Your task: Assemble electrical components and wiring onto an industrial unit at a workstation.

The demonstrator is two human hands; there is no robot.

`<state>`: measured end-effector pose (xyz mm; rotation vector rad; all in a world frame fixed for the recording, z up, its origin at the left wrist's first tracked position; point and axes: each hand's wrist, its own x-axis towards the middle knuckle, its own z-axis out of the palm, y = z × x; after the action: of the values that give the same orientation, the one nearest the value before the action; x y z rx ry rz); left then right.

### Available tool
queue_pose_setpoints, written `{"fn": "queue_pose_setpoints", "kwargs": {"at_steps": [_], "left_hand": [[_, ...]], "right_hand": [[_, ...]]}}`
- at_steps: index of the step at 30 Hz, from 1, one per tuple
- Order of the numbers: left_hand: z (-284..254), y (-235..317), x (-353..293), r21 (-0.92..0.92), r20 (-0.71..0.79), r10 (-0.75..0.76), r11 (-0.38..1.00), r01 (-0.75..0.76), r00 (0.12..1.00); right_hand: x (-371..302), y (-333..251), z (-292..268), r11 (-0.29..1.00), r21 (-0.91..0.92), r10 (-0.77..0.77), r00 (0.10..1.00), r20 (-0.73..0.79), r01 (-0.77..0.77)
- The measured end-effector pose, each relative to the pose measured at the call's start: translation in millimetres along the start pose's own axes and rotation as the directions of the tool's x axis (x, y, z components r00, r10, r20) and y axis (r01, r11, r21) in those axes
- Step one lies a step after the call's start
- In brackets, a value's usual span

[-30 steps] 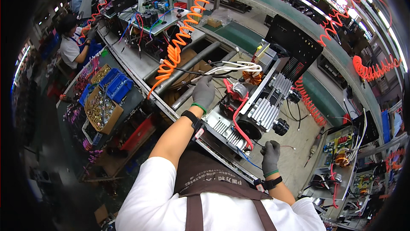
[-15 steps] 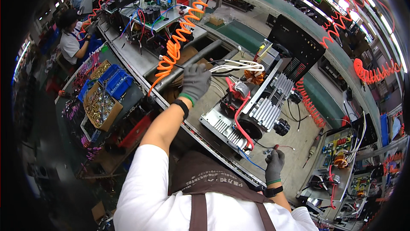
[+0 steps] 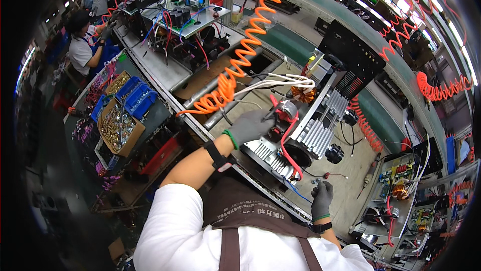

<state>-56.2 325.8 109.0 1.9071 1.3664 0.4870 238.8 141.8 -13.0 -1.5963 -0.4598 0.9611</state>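
In front of me stands an opened power unit with silver heatsink fins [image 3: 325, 125], a black panel [image 3: 350, 60], a red cable [image 3: 287, 153] and white wires [image 3: 275, 81]. My left hand [image 3: 253, 124], in a grey glove, reaches over the unit's near left side. Its fingers are bent at the red-and-grey part [image 3: 286, 110]; whatever lies between the fingertips is hidden. My right hand [image 3: 321, 199], also gloved, rests by the bench edge with curled fingers. Small screws [image 3: 316, 182] lie at its fingertips, and I cannot make out whether it holds one.
An orange coiled hose [image 3: 243, 63] hangs left of the unit. Other opened units stand at the far left [image 3: 185, 23] and at the right [image 3: 388, 198]. A screwdriver-like tool [image 3: 370, 175] lies right. Blue bins [image 3: 135, 95] and a hardware carton [image 3: 119, 125] sit left, with a co-worker [image 3: 82, 45] beyond.
My left hand has come away from the white wires' ends, moving right and nearer onto the unit. The orange hose has swung right. My right hand has stayed near the screws.
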Motion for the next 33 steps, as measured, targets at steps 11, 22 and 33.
{"fn": "queue_pose_setpoints", "kwargs": {"at_steps": [11,22,33], "left_hand": [[-41.7,-30.8,11.0,0.320,-0.038,0.209,0.929,-0.186,0.977],[-1.0,-117.4,91.2,0.197,-0.191,-0.244,0.939,0.281,0.951],[-18.8,-73.1,22.5,0.349,-0.360,-0.014,0.925,0.149,0.933]], "right_hand": [[-8.4,8.5,1.2,0.990,-0.126,-0.073,0.992,-0.101,0.060],[-13.4,-9.6,9.7,0.979,-0.129,-0.165,0.985,-0.059,0.156],[-40.2,-88.6,7.8,0.992,-0.044,-0.080,0.870,0.487,0.116]]}}
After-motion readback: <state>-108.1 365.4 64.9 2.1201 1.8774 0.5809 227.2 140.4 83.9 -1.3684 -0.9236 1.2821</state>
